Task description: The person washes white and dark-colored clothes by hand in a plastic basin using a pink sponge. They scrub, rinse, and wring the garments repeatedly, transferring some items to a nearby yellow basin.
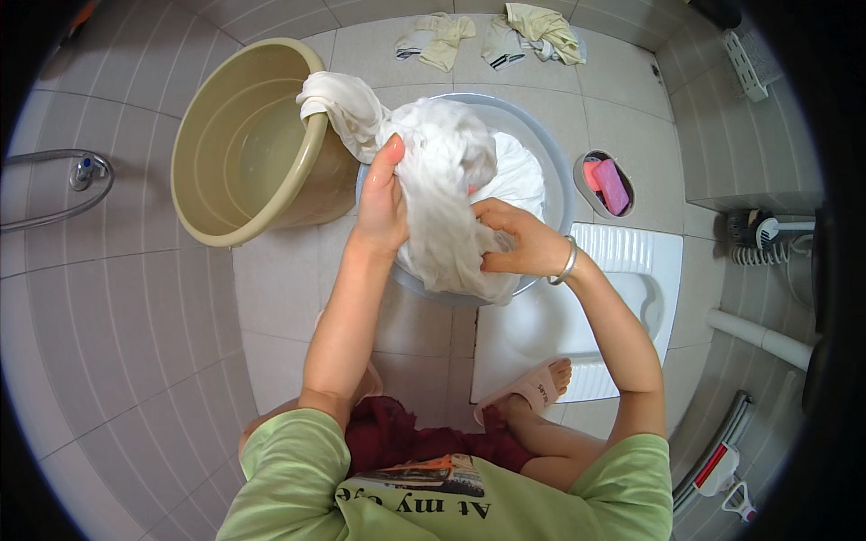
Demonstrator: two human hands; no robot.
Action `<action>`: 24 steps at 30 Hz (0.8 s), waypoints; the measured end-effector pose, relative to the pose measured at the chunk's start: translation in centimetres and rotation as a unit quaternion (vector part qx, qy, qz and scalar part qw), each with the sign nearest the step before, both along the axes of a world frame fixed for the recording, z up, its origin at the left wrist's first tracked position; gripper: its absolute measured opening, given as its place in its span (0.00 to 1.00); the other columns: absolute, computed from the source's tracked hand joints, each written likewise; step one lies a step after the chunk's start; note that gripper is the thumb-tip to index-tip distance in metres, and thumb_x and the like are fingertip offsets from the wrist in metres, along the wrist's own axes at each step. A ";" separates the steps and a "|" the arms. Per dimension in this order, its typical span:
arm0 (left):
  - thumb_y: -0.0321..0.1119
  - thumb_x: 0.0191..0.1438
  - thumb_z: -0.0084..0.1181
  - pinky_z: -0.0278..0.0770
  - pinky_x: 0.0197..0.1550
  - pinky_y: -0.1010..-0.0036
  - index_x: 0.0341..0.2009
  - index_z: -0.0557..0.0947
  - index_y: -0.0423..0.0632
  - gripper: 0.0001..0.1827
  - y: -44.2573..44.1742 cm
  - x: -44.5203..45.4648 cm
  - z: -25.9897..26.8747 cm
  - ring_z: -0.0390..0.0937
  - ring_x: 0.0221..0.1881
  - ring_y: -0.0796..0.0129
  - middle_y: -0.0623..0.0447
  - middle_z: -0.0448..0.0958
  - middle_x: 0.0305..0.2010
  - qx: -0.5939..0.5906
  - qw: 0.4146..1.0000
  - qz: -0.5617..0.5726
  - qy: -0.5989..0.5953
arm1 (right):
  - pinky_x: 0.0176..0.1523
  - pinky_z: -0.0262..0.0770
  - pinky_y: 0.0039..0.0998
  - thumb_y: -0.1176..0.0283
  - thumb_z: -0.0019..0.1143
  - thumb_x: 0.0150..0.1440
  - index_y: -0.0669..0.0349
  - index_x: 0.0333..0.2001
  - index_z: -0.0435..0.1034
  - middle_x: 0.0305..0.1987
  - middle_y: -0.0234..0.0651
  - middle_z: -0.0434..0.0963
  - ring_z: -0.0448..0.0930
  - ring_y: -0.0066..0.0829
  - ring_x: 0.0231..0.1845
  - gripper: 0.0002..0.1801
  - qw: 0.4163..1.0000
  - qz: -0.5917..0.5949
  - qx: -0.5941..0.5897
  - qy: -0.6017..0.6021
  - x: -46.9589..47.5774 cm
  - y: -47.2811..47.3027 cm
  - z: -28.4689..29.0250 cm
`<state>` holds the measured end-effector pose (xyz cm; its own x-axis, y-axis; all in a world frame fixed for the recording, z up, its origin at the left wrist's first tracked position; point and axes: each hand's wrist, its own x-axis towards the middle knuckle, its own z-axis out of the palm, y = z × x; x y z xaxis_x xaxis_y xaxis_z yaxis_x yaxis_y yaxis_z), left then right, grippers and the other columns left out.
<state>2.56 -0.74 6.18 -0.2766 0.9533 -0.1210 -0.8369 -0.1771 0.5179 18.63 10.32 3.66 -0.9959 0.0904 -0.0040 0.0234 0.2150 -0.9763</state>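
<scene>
Both my hands hold a wet white cloth (440, 182) above a light blue basin (558, 159). My left hand (385, 203) grips its left side, thumb up; the fingers behind are hidden. My right hand (524, 237), with a silver bangle at the wrist, pinches the cloth's lower right part. More white fabric (517, 176) lies in the basin. A white cloth end (345, 101) hangs over the rim of a tall beige plastic bucket (311, 162) at the left; whether it belongs to the held cloth I cannot tell. Water stands in the bucket.
An oval container (582, 186) with pink soap bars stands right of the basin. A white squat toilet (575, 324) is set in the tiled floor. Pale yellow and white garments (446, 40) and another pile (541, 30) lie at the far wall. A shower hose (61, 216) hangs left.
</scene>
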 end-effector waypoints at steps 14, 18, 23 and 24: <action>0.50 0.51 0.41 0.67 0.24 0.76 0.19 0.76 0.41 0.25 -2.3 1.3 -8.0 0.70 0.18 0.71 0.51 0.72 0.15 -0.396 0.806 -0.061 0.435 | 0.37 0.65 0.17 0.75 0.50 0.47 0.62 0.29 0.64 0.29 0.29 0.71 0.70 0.15 0.31 0.05 0.887 -0.202 -0.405 -0.089 0.7 4.5 0.0; 0.55 0.52 0.35 0.69 0.29 0.75 0.34 0.77 0.43 0.28 -2.6 1.5 -10.7 0.74 0.25 0.67 0.48 0.76 0.27 -0.381 0.773 0.070 0.502 | 0.39 0.64 0.17 0.78 0.51 0.45 0.61 0.32 0.63 0.30 0.27 0.69 0.68 0.15 0.34 0.08 0.982 -0.087 -0.163 -0.044 -0.8 2.0 5.0; 0.63 0.51 0.25 0.63 0.49 0.73 0.55 0.58 0.45 0.38 -0.3 2.8 -8.7 0.65 0.49 0.64 0.49 0.65 0.51 -0.249 0.967 -0.045 0.042 | 0.41 0.63 0.18 0.79 0.53 0.43 0.62 0.33 0.63 0.34 0.27 0.67 0.66 0.16 0.37 0.12 0.991 -0.023 -0.095 -0.093 -1.2 -0.4 3.5; 0.63 0.50 0.26 0.62 0.50 0.72 0.54 0.59 0.45 0.37 0.0 3.2 -7.8 0.64 0.50 0.64 0.49 0.64 0.51 -0.235 0.970 -0.052 0.038 | 0.43 0.63 0.20 0.78 0.55 0.43 0.62 0.33 0.63 0.34 0.28 0.68 0.67 0.18 0.38 0.12 0.986 -0.067 -0.125 -0.083 -0.7 -0.3 1.6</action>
<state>5.73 -0.78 -1.57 -0.2064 0.8216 -0.5314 -0.7938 0.1769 0.5818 17.92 10.02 5.26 -0.9587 0.1969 -0.2052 0.1997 -0.0475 -0.9787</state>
